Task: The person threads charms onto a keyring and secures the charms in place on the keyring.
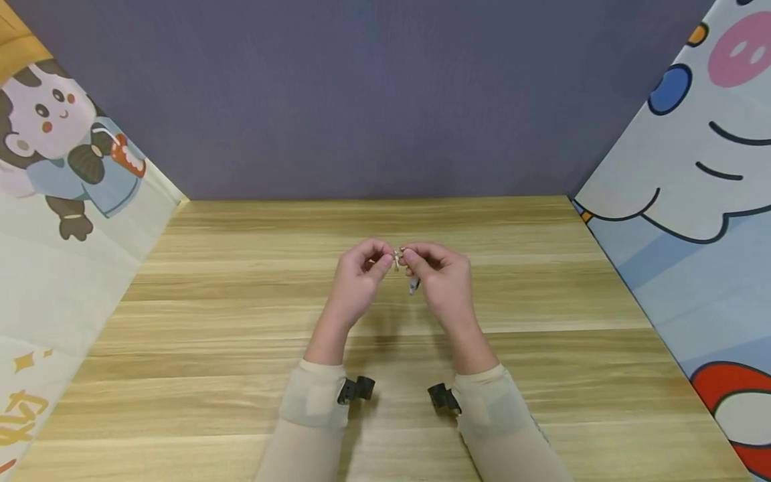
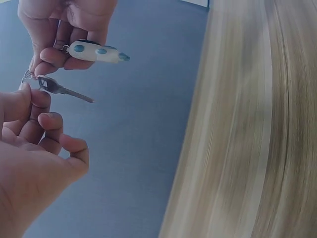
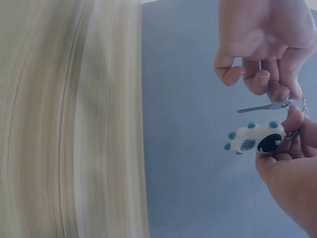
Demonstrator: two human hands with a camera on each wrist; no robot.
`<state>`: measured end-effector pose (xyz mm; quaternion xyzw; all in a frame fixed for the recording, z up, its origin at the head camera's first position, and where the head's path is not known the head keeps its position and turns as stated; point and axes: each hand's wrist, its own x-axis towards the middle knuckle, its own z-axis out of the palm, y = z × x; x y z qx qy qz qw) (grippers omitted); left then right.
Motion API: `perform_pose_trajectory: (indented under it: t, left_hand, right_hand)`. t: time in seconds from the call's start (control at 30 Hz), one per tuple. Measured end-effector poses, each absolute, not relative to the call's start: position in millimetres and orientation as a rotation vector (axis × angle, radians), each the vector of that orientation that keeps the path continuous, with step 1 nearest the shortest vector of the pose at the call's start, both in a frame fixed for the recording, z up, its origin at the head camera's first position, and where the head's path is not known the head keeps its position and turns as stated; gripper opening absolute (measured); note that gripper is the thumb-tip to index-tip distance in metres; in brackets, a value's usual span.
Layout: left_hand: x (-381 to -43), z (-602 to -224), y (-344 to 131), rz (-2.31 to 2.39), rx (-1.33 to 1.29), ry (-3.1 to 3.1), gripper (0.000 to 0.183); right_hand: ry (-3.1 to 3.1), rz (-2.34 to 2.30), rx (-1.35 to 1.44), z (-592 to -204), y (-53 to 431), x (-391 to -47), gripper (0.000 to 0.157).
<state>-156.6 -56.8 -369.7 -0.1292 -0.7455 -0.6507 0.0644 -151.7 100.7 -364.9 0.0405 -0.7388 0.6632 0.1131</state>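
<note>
A silver key (image 2: 74,93) hangs by its head from a metal key ring (image 3: 296,101) between the two hands. My left hand (image 1: 357,278) pinches the ring beside the key's head with thumb and forefinger, its other fingers loosely curled. Opposite it, my right hand (image 1: 444,278) grips the ring from the other side. From a short chain at the right hand's fingers dangles a white figure charm (image 3: 252,138) with blue spots and a dark face. Fingertips partly cover the ring, so whether the key is fully threaded on it cannot be told.
Both hands are held above a wood-grain table (image 1: 241,321). A dark grey panel (image 1: 385,100) rises behind its far edge, and cartoon-printed panels (image 1: 680,281) flank it on both sides. Black wrist cameras (image 1: 364,388) are strapped to the sleeves.
</note>
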Motion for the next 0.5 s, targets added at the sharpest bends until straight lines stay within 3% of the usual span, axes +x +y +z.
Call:
perform_pose_trajectory:
  t: [0.5]
  left_hand:
    - [-155.3,-367.1,-59.0,-1.895,-0.371,-2.251,0.006]
  right_hand:
    - [-2.147,1.985,0.075,-362.8,100.2,-150.6,0.011]
